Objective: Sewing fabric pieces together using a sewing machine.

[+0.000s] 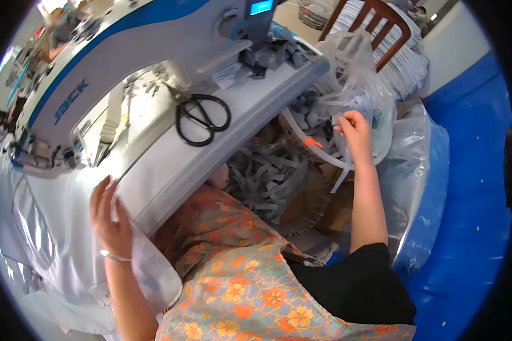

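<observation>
My right hand [355, 133] is over a white basket [294, 128] on the right, with its fingers pinched together on a pale fabric strip [335, 120]. Around it, the basket holds grey and white strips and a clear plastic bag [384, 122]. At the left, my left hand [111, 221] rests by the near edge of the sewing table with fingers stretched out. White cloth [68, 227] hangs down beside and under that hand. A white and blue sewing machine [136, 45] stands above the table, its needle area left of the black-handled scissors [203, 119].
Grey scraps [279, 51] lie at the table's far end. Below the table edge is a heap of grey strips [264, 170]. A wooden chair [375, 25] stands behind the basket, near stacked white cloth [407, 74]. Blue sheeting [466, 187] covers the right side.
</observation>
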The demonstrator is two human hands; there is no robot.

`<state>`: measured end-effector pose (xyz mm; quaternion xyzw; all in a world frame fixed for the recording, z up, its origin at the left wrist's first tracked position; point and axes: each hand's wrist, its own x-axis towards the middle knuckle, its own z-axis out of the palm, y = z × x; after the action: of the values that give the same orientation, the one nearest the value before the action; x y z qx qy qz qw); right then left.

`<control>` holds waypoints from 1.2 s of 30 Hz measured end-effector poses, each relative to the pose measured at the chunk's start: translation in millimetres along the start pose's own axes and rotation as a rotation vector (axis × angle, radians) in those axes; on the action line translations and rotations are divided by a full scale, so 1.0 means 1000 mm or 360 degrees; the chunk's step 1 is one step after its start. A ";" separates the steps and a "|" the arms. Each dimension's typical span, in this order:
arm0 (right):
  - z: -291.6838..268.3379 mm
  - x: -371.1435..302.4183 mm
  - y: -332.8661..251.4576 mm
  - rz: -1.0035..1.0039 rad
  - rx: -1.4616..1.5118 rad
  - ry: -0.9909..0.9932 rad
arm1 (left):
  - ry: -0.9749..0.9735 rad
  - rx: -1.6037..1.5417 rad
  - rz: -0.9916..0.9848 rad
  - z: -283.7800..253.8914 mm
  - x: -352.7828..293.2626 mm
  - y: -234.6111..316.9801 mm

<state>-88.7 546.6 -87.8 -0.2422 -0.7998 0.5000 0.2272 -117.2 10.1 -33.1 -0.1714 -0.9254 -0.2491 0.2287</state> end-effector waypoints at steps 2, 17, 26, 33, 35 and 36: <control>0.018 -0.027 -0.047 -0.0054 0.0193 -0.0250 | -0.0175 -0.0440 -0.0067 0.010 0.004 0.037; 0.197 -0.184 -0.192 -0.1035 0.0760 -0.1625 | -0.0352 -0.2178 -0.1295 -0.017 -0.016 0.042; 0.209 -0.173 -0.207 -0.0361 0.0742 -0.2014 | -0.0887 -0.1846 -0.0716 -0.024 -0.026 0.024; 0.239 -0.180 -0.214 -0.0693 0.0740 -0.1640 | -0.0558 -0.2185 -0.1034 -0.029 -0.027 0.024; 0.256 -0.175 -0.220 -0.0609 0.0727 -0.1739 | -0.0492 -0.1766 -0.1138 -0.034 -0.022 0.011; 0.265 -0.169 -0.223 -0.0554 0.0744 -0.1833 | -0.0455 -0.1402 -0.1142 -0.037 -0.018 0.002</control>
<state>-153.6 174.2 -10.3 0.2541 -0.6913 0.6667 -0.1140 -89.4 -11.9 -13.3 0.0419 -0.7563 -0.6466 -0.0901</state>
